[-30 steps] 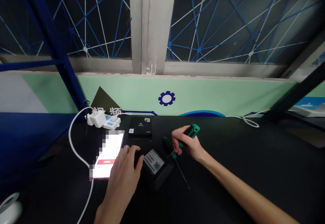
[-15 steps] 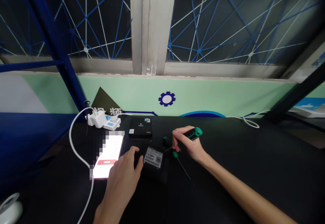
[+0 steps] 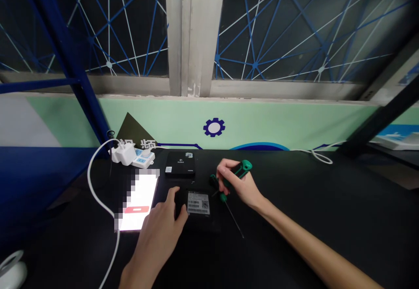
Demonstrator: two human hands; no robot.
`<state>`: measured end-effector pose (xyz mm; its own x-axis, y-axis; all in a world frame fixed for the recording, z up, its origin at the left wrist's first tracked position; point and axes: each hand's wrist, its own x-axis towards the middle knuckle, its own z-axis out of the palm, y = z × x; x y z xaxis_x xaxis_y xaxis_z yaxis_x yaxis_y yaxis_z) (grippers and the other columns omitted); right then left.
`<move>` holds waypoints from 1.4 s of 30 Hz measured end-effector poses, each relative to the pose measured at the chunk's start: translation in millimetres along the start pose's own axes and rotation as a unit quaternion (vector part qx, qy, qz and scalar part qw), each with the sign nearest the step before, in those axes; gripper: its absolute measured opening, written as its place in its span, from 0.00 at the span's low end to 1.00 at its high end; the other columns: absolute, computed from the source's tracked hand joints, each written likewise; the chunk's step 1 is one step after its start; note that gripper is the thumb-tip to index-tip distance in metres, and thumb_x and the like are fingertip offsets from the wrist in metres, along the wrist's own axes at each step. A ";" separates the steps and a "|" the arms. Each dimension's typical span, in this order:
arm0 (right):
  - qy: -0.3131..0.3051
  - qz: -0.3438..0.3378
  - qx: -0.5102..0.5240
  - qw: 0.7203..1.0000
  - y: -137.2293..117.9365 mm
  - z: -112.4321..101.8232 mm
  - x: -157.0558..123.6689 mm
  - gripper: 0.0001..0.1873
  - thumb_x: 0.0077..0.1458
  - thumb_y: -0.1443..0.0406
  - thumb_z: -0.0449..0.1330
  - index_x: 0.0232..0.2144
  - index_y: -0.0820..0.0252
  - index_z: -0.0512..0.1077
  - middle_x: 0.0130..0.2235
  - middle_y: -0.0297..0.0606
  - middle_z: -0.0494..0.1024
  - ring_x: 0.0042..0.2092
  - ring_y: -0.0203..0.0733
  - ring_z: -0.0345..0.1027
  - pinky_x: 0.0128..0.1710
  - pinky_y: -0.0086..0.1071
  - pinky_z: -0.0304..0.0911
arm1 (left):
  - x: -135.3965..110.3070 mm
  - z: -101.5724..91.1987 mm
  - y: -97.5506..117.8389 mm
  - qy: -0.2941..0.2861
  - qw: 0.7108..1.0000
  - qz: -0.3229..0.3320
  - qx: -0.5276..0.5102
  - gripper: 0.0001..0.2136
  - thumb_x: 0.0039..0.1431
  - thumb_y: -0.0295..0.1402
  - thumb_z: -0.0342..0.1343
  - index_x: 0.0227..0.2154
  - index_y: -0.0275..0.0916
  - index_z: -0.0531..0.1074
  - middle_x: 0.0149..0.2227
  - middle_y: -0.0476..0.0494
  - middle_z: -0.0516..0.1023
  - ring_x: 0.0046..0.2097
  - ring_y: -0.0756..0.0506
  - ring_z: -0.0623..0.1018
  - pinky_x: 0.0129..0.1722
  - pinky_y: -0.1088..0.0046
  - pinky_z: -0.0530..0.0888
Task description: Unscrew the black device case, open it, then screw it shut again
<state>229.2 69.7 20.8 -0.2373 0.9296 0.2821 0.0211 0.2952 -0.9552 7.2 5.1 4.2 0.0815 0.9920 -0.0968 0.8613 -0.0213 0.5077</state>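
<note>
One green-and-black screwdriver (image 3: 246,166) sat gripped in my right hand (image 3: 240,183), its shaft slanting leftward toward the right edge of the labelled black box (image 3: 198,203) on the worktop (image 3: 310,193), while my nearer left hand (image 3: 163,223) met its left side, whether clasping I couldn't tell.

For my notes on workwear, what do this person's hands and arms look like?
The left hand and right hand wear no gloves, and no watch or bracelet shows. No sleeve shows on the left forearm or right forearm. I see no cables or markings on them.
</note>
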 end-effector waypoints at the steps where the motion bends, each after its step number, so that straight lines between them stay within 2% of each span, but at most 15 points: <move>1: 0.006 0.007 0.004 1.000 0.3 1.5 0.5 0.19 0.55 0.51 0.65 0.25 0.60 0.68 0.18 0.31 0.73 0.16 0.32 0.62 0.16 0.24 0.56 | 0.0 0.0 0.1 -0.003 1.000 0.000 -0.003 0.22 0.68 0.38 0.42 0.63 0.40 0.58 0.28 0.48 0.75 0.33 0.41 0.78 0.27 0.72 0.61; 4: 0.003 0.029 -0.006 1.000 -0.5 6.0 1.7 0.21 0.46 0.54 0.72 0.27 0.59 0.66 0.20 0.30 0.74 0.18 0.33 0.65 0.18 0.24 0.61 | 0.2 -0.7 0.7 -0.006 1.000 -0.002 -0.011 0.23 0.68 0.38 0.41 0.64 0.40 0.56 0.28 0.47 0.75 0.32 0.41 0.78 0.26 0.72 0.61; 8: -0.029 0.037 -0.031 0.998 -2.7 7.9 1.4 0.21 0.42 0.55 0.75 0.26 0.60 0.68 0.21 0.31 0.74 0.20 0.33 0.67 0.21 0.26 0.65 | 0.1 -1.4 1.7 -0.010 1.000 0.008 -0.015 0.23 0.68 0.38 0.41 0.64 0.39 0.57 0.28 0.47 0.76 0.31 0.40 0.78 0.26 0.71 0.60; 16: -0.074 0.042 -0.033 0.996 -6.5 1.7 3.9 0.20 0.43 0.54 0.74 0.26 0.62 0.72 0.19 0.27 0.69 0.20 0.32 0.65 0.22 0.27 0.66 | 0.1 -2.5 3.2 -0.020 1.000 0.009 -0.014 0.24 0.69 0.37 0.41 0.66 0.41 0.56 0.28 0.46 0.76 0.32 0.40 0.79 0.26 0.72 0.60; 20: -0.084 0.060 -0.038 0.994 -10.5 -0.4 5.7 0.20 0.42 0.54 0.75 0.28 0.62 0.74 0.18 0.27 0.70 0.20 0.33 0.66 0.23 0.27 0.66 | 1.2 -2.8 3.5 -0.032 0.999 -0.006 -0.006 0.25 0.69 0.36 0.43 0.67 0.41 0.54 0.27 0.47 0.76 0.32 0.41 0.78 0.26 0.72 0.60; 24: -0.077 0.070 -0.046 0.994 -9.3 -2.5 6.0 0.20 0.39 0.58 0.76 0.30 0.61 0.73 0.21 0.27 0.72 0.21 0.33 0.67 0.22 0.26 0.66 | 1.4 -2.1 3.2 -0.034 0.999 -0.008 0.005 0.25 0.69 0.37 0.42 0.67 0.42 0.54 0.28 0.47 0.75 0.32 0.41 0.78 0.27 0.71 0.59; 27: -0.096 0.072 -0.050 0.991 -7.7 -4.8 5.8 0.18 0.40 0.62 0.75 0.30 0.61 0.72 0.22 0.28 0.72 0.23 0.33 0.68 0.23 0.27 0.66 | 0.9 -1.7 3.3 -0.032 0.999 -0.004 0.006 0.25 0.70 0.38 0.41 0.67 0.42 0.53 0.28 0.46 0.76 0.33 0.40 0.78 0.27 0.71 0.60; 30: -0.141 0.065 -0.067 0.986 -9.8 -9.1 5.5 0.16 0.42 0.67 0.71 0.35 0.62 0.73 0.32 0.35 0.77 0.25 0.32 0.68 0.26 0.27 0.66 | 0.6 -1.8 3.6 -0.033 0.999 -0.001 0.014 0.25 0.70 0.39 0.41 0.68 0.40 0.52 0.28 0.46 0.76 0.33 0.40 0.78 0.27 0.71 0.59; 32: -0.174 0.039 -0.098 0.979 -12.9 -13.6 5.5 0.17 0.43 0.71 0.67 0.40 0.62 0.74 0.38 0.38 0.78 0.26 0.31 0.68 0.27 0.27 0.66 | 0.7 -1.8 3.5 -0.034 0.999 0.001 0.020 0.26 0.71 0.40 0.41 0.68 0.40 0.52 0.28 0.46 0.76 0.32 0.41 0.78 0.27 0.71 0.59; 34: -0.194 -0.001 -0.148 0.970 -15.3 -18.5 6.1 0.21 0.43 0.75 0.61 0.42 0.61 0.74 0.36 0.36 0.77 0.28 0.33 0.68 0.28 0.27 0.64 | 1.0 -1.8 3.2 -0.036 0.999 0.000 0.022 0.26 0.71 0.40 0.41 0.68 0.40 0.52 0.28 0.46 0.76 0.32 0.41 0.78 0.26 0.71 0.58; 37: -0.162 -0.049 -0.270 0.948 -13.8 -24.0 8.0 0.22 0.43 0.77 0.55 0.41 0.61 0.75 0.32 0.34 0.74 0.27 0.33 0.66 0.26 0.27 0.61 | 1.7 -0.9 1.8 -0.039 0.999 0.001 0.016 0.27 0.71 0.40 0.41 0.69 0.40 0.51 0.28 0.47 0.76 0.32 0.41 0.78 0.27 0.71 0.58; 40: -0.124 -0.052 -0.382 0.915 -5.7 -25.6 10.6 0.20 0.46 0.77 0.54 0.41 0.61 0.75 0.39 0.38 0.75 0.26 0.31 0.64 0.27 0.28 0.60 | 2.2 0.9 -0.2 -0.032 0.999 0.006 0.011 0.26 0.71 0.41 0.41 0.69 0.40 0.51 0.28 0.48 0.75 0.32 0.41 0.77 0.27 0.71 0.59; 42: -0.138 -0.040 -0.407 0.902 0.5 -25.3 12.1 0.19 0.48 0.76 0.54 0.42 0.61 0.75 0.41 0.39 0.76 0.27 0.32 0.66 0.29 0.29 0.61 | 2.2 2.0 -1.2 -0.029 0.999 0.006 0.013 0.27 0.71 0.41 0.41 0.69 0.41 0.51 0.28 0.48 0.75 0.31 0.41 0.77 0.27 0.71 0.58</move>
<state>250.9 86.7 26.0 -0.5005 0.8406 0.2072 0.6724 0.5281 -0.5187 7.4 7.0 1.7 0.1205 0.9826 -0.1414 0.8724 -0.0368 0.4875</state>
